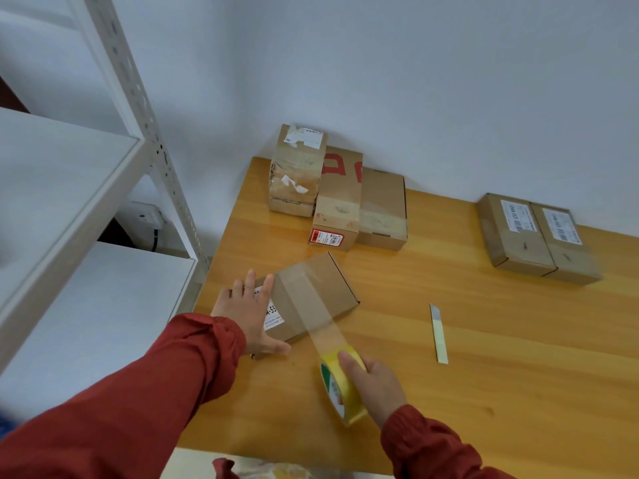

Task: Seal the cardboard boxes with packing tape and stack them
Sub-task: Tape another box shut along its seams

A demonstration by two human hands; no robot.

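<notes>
A flat cardboard box with a white label lies near the table's left front. My left hand presses flat on its left end, fingers straight. A strip of clear tape runs across the box top and off its near edge to a yellow tape roll. My right hand grips that roll just in front of the box, with the strip stretched taut.
Three taped boxes stand clustered at the back by the wall. Two flat labelled boxes lie side by side at the back right. A utility knife rests on the wooden table. A white metal shelf stands to the left.
</notes>
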